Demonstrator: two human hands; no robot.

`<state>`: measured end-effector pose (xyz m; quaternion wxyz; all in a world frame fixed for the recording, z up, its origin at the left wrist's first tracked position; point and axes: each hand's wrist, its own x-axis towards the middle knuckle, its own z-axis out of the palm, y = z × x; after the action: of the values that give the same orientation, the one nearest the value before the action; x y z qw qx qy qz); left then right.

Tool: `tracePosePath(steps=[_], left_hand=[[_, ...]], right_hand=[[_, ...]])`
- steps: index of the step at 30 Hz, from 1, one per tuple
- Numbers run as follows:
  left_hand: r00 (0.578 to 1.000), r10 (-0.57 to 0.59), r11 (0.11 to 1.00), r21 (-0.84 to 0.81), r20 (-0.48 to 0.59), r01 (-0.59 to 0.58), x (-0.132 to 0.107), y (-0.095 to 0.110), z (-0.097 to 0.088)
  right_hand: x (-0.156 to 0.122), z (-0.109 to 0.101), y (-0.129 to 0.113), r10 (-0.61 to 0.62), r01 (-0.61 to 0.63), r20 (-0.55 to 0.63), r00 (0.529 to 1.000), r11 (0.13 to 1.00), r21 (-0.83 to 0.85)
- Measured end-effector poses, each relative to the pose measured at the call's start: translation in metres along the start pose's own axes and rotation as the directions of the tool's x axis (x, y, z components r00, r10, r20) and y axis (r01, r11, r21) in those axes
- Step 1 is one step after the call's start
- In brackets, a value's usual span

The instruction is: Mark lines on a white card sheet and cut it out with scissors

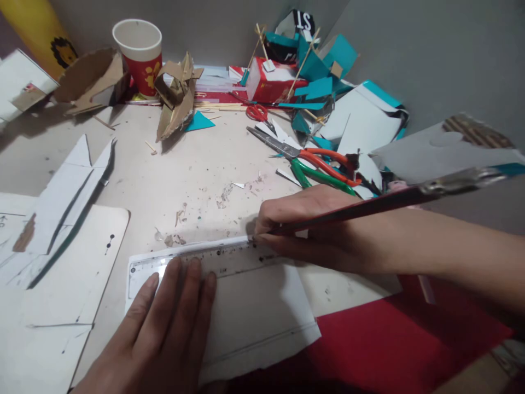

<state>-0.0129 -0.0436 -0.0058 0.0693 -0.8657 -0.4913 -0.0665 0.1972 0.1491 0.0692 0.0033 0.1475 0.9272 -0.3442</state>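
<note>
My left hand (164, 334) lies flat with fingers stretched out, pressing a clear plastic ruler (229, 261) onto a white sheet of card (262, 317). My right hand (303, 227) is closed around a dark red pencil (381, 202) with a metal end. Its tip meets the ruler's upper edge near the ruler's right end. The card lies on the beige table (184, 169) and partly over a red surface (394, 339).
Scissors with orange handles (324, 158) and a green-handled pair (320, 178) lie just beyond my right hand. Cut white card pieces (61, 219) lie at left. At the back stand a paper cup (141, 52), cardboard models (176, 98), a red box (273, 79) and teal scraps (328, 71).
</note>
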Motion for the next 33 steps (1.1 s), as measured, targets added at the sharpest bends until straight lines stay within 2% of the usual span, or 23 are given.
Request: tracePosePath(steps=[2,7,11,14,20,33], left_hand=[[1.0,0.01,1.0,0.009,-0.001,-0.01,0.0,-0.001,-0.001],[0.991,0.132,0.988,0.079,0.015,-0.133,0.001,-0.007,-0.003],[0.995,0.097,0.992,0.077,0.011,-0.097,0.002,-0.009,-0.002],[0.989,0.148,0.985,0.085,0.015,-0.148,0.002,-0.007,-0.001],[1.0,0.007,1.0,0.001,0.007,-0.007,0.0,0.001,0.002],[0.999,-0.026,1.0,-0.016,-0.026,0.026,0.0,0.005,0.005]], right_hand=[[-0.002,0.0,0.0,0.016,-0.016,-0.004,1.0,1.0,-0.011],[-0.01,-0.001,-0.001,0.096,-0.097,-0.021,0.995,0.994,-0.052],[-0.016,-0.003,-0.001,0.127,-0.127,-0.018,0.992,0.991,-0.037],[-0.018,-0.003,0.0,0.12,-0.122,-0.036,0.992,0.992,-0.037],[-0.025,0.0,0.004,0.126,-0.13,-0.069,0.99,0.99,-0.052],[-0.042,0.003,0.012,0.149,-0.151,-0.123,0.981,0.988,-0.012]])
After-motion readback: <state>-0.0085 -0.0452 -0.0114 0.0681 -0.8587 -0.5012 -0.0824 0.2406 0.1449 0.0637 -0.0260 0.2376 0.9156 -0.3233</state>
